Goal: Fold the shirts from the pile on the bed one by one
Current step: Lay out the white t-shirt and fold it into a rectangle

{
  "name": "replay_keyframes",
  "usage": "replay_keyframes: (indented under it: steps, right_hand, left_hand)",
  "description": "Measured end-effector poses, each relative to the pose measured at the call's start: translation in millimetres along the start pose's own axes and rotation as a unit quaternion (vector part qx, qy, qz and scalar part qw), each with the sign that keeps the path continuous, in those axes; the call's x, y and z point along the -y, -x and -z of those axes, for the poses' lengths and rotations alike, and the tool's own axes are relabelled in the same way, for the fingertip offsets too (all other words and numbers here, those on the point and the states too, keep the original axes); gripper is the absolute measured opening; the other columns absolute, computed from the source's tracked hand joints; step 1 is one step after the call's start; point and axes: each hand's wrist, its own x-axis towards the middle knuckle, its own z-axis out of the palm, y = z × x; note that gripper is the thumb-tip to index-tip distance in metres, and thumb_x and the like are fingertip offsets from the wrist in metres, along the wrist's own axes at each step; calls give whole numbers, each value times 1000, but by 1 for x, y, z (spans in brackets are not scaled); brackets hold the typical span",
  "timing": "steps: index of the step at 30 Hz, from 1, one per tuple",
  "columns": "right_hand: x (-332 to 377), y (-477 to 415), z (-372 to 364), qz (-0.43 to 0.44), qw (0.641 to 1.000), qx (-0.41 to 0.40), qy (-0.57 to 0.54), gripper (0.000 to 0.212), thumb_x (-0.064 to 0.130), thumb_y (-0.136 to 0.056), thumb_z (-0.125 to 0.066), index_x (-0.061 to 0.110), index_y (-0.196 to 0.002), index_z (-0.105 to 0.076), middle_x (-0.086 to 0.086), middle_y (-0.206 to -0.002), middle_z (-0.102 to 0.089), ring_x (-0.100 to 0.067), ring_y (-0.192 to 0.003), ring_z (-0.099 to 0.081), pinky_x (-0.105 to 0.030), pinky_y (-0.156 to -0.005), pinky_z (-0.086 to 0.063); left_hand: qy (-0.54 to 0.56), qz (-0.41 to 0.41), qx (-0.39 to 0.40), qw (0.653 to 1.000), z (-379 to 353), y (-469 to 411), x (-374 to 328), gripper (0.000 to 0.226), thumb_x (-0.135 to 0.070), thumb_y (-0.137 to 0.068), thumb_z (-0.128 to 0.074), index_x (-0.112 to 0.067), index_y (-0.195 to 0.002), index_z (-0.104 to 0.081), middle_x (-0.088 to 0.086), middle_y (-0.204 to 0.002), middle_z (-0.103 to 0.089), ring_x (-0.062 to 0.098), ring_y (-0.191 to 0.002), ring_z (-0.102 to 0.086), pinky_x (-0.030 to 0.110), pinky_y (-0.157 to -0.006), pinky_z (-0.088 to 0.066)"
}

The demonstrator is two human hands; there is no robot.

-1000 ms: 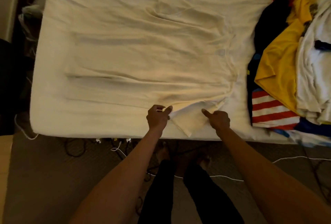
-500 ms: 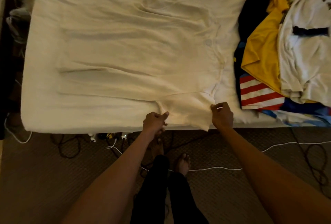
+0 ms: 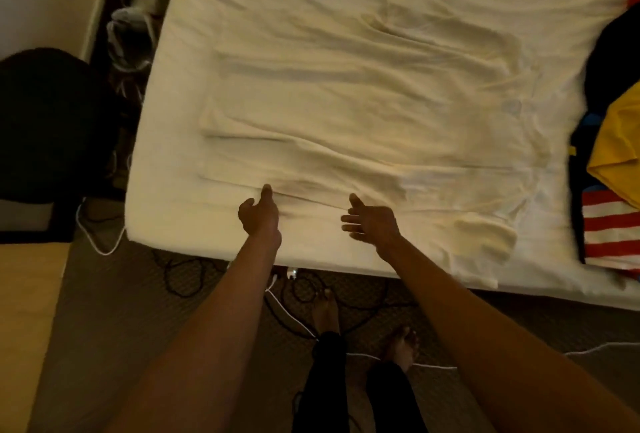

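A cream shirt lies spread flat on the white bed, its near sleeve lying by the front edge. My left hand hovers at the shirt's near side edge with the forefinger stretched out onto the fabric and holds nothing. To its right, my right hand is over the bed's front edge with fingers spread and empty. The pile of shirts, in yellow, black, and red-and-white stripes, sits at the right edge of the bed.
A dark chair or bag stands left of the bed. Black and white cables lie on the carpet by my bare feet. A wooden surface is at the lower left.
Both hands have let go of the sleeve they were pinching and moved left along the shirt's near edge. The sleeve now lies flat to their right. The view has shifted left.
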Motion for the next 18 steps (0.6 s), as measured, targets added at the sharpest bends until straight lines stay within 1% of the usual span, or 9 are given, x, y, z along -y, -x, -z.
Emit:
replay_keyframes:
  steps: [1,3,4,6,8,11,13,16,18]
  right_hand:
    - [2,-8,-16,-52,998,5,-47,46,45,-87,-70,1,-95,-64,-15,-93,-73,-24,-79,-72,-28,-63,-58]
    - [5,-23,-41,-110,986,6,-125,53,44,-85,-72,-5,-103,-61,-19,-99,-70,-26,-84,-71,-29,-64,-59]
    - [6,-30,-50,-124,979,4,-164,55,43,-85,-72,-6,-107,-60,-20,-103,-68,-25,-85,-70,-29,-62,-58]
    - [8,-38,-64,-136,966,-9,-222,55,42,-86,-71,-5,-113,-59,-20,-109,-67,-24,-85,-69,-29,-60,-58]
    - [9,-40,-73,-140,955,-32,-261,45,36,-90,-68,-4,-108,-61,-20,-113,-67,-23,-84,-68,-30,-64,-59]
    - [3,-38,-83,-125,943,-72,-299,20,19,-99,-59,0,-100,-62,-22,-124,-63,-25,-86,-67,-33,-77,-59]
    - [-5,-34,-87,-123,944,-89,-294,15,15,-99,-58,0,-100,-61,-23,-125,-63,-26,-86,-67,-34,-76,-59]
    - [-12,-24,-89,-134,950,-102,-265,24,27,-92,-69,4,-93,-61,-20,-112,-69,-24,-81,-69,-34,-69,-61]
    - [-8,-20,-88,-137,953,-97,-254,37,34,-87,-74,2,-100,-60,-19,-104,-69,-24,-80,-71,-32,-62,-61]
  left_hand:
    - [19,13,1,1000,6,-7,-15,70,-55,-75,-78,5,-109,-64,18,-107,-70,30,-89,-69,38,-78,-59]
    - [64,37,15,997,16,-17,-44,42,-42,-85,-77,-3,-84,-61,11,-83,-66,19,-66,-61,28,-60,-50]
    - [86,46,27,995,18,-27,-54,36,-38,-87,-76,-8,-81,-58,8,-80,-64,18,-67,-60,29,-59,-49]
    - [123,69,55,988,22,-41,-71,31,-36,-87,-76,-10,-89,-60,8,-88,-66,21,-78,-64,34,-71,-56]
    - [150,86,83,981,30,-51,-81,29,-31,-88,-76,-8,-96,-61,10,-90,-66,23,-80,-65,41,-81,-59]
    - [145,98,82,981,43,-61,-83,22,-23,-92,-72,-7,-83,-60,8,-80,-61,20,-70,-60,35,-68,-58]
    - [140,102,65,983,55,-64,-76,24,-22,-95,-68,-7,-79,-58,9,-75,-58,20,-67,-57,35,-66,-54]
    - [112,111,18,987,78,-69,-59,26,-20,-97,-65,-6,-76,-57,10,-75,-58,20,-65,-56,36,-69,-54]
    - [90,112,4,990,90,-68,-49,26,-18,-99,-61,-9,-75,-56,9,-75,-59,18,-63,-56,32,-66,-52]
